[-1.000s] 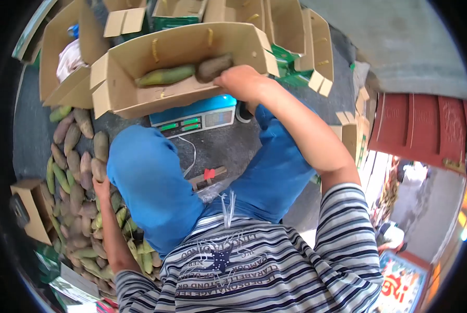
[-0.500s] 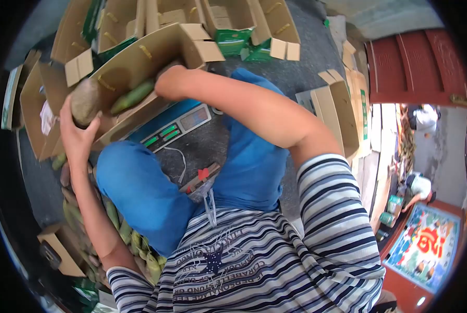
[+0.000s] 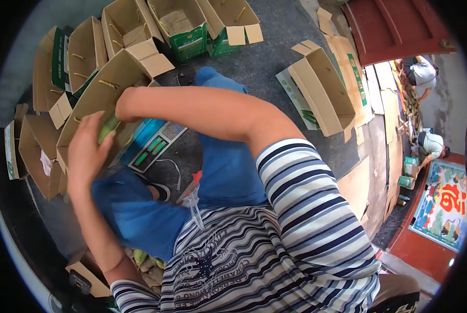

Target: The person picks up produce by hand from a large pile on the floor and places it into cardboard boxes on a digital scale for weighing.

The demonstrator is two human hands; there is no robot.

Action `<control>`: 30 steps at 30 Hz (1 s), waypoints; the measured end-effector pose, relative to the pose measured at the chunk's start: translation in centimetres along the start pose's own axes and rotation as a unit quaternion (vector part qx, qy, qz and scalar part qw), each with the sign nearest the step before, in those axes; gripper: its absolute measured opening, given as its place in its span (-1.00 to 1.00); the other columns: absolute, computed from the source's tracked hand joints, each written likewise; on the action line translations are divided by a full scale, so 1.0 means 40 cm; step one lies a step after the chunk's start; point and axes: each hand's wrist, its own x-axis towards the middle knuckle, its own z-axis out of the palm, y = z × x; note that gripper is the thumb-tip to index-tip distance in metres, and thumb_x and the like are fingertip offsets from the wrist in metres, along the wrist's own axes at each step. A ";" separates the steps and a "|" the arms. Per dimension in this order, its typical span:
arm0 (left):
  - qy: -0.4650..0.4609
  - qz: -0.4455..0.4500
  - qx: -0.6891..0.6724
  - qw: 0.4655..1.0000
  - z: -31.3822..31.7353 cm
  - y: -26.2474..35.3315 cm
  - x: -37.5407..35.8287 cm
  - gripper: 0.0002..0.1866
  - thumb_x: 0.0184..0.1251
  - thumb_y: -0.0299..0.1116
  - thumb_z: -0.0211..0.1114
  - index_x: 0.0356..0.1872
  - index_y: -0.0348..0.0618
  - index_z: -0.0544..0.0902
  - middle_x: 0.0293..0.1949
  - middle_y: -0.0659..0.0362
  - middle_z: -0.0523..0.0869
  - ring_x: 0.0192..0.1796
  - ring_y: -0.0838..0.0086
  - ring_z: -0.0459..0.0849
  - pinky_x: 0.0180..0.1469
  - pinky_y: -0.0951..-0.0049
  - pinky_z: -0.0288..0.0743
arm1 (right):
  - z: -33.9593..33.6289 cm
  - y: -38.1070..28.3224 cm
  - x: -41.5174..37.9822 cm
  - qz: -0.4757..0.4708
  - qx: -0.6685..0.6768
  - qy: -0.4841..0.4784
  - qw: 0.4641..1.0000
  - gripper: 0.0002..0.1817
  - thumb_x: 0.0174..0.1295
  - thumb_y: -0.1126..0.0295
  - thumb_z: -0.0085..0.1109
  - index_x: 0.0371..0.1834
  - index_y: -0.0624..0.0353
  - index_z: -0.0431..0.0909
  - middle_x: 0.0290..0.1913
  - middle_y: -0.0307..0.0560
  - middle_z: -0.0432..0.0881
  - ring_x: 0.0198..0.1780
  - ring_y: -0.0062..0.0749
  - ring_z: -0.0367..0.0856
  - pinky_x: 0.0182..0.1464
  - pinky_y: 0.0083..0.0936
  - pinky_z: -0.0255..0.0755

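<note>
My left hand (image 3: pixel 87 148) reaches over the near side of a long cardboard box (image 3: pixel 90 99), its thumb and fingers apart. Just beside its fingertips lies a green vegetable (image 3: pixel 108 128) inside the box. Bent down into the same box is my right hand (image 3: pixel 129 103); its fingers are hidden by the wrist and the box, so what it touches does not show. A blue scale (image 3: pixel 152 143) with a green-lit display sits under the box's right side, between my knees.
More open cardboard boxes (image 3: pixel 129 26) stand in a row beyond. Another box (image 3: pixel 324 94) is on the right. A white cord (image 3: pixel 177 172) lies by the scale. Vegetables (image 3: pixel 150 266) lie beside my left leg. Two people (image 3: pixel 423 75) bend over at the far right.
The brown tuber that my left hand held is no longer visible, and that hand is now beside the green vegetable. The view has turned, and the box and both hands appear further left and lower.
</note>
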 end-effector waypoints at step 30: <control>-0.094 -0.066 0.029 0.993 0.233 -0.136 0.025 -0.70 0.22 -0.43 0.16 -0.03 -0.20 0.41 -0.21 -0.16 0.60 -0.15 -0.06 0.58 -0.14 0.05 0.45 | 0.596 0.441 -1.067 0.676 0.103 0.367 0.631 -0.68 0.22 0.14 0.02 -0.36 0.21 0.47 -0.31 0.19 0.57 -0.23 0.15 0.53 -0.20 -0.09 0.37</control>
